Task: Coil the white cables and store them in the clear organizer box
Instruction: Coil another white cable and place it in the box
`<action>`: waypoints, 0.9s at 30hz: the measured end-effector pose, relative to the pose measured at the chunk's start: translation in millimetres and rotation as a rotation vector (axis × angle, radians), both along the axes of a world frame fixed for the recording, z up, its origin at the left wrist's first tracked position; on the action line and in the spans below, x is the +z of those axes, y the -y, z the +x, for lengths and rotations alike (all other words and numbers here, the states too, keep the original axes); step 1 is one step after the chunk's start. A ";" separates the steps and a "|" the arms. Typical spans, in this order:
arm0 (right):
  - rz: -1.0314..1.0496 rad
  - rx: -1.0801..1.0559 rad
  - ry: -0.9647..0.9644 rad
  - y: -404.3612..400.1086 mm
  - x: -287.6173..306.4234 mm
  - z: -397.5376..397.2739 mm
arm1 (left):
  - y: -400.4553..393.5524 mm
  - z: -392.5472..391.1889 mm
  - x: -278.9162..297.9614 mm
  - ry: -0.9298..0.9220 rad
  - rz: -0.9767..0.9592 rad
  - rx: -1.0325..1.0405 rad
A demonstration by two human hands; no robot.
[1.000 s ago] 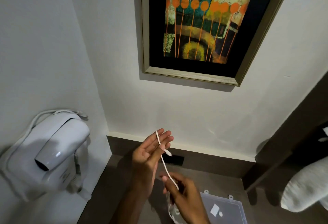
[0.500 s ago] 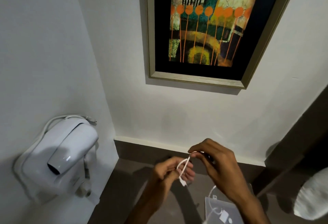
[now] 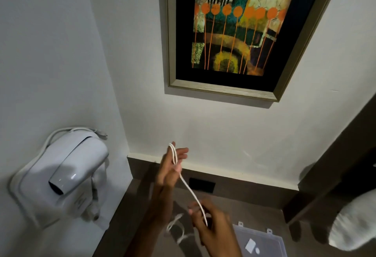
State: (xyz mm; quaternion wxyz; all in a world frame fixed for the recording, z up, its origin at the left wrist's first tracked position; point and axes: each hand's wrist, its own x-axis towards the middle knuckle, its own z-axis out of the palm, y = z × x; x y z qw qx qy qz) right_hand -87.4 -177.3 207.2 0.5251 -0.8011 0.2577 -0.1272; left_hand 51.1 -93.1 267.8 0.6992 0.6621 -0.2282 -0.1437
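My left hand (image 3: 170, 168) is raised with fingers spread, and a white cable (image 3: 191, 192) is looped twice over them. From there the cable runs down and right into my right hand (image 3: 211, 226), which pinches it low in the view. Another loose white cable (image 3: 177, 229) lies blurred on the brown counter below my hands. The clear organizer box (image 3: 262, 240) sits on the counter at the bottom right, lid shut with two hinge tabs toward the wall, and a white label on top.
A white wall-mounted hair dryer (image 3: 67, 175) hangs on the left wall. A framed painting (image 3: 238, 32) hangs above the counter (image 3: 234, 199). A black outlet (image 3: 202, 184) is set in the backsplash. White towels (image 3: 354, 224) sit at the right by a dark wooden frame.
My right hand has dropped from beside the left hand down toward the counter, drawing the cable taut. A second loop now lies over my left fingers, which have lifted and spread.
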 end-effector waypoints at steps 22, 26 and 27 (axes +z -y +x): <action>-0.158 0.037 0.216 29.6 9.9 3.7 | -8.3 -24.5 6.5 -0.497 -0.414 -0.573; -0.336 0.068 0.061 4.5 23.4 -11.7 | -2.6 -18.9 -12.5 -0.008 0.047 -0.413; -0.400 0.058 0.037 5.5 30.9 -14.8 | 0.4 -24.2 -12.7 0.093 0.131 -0.366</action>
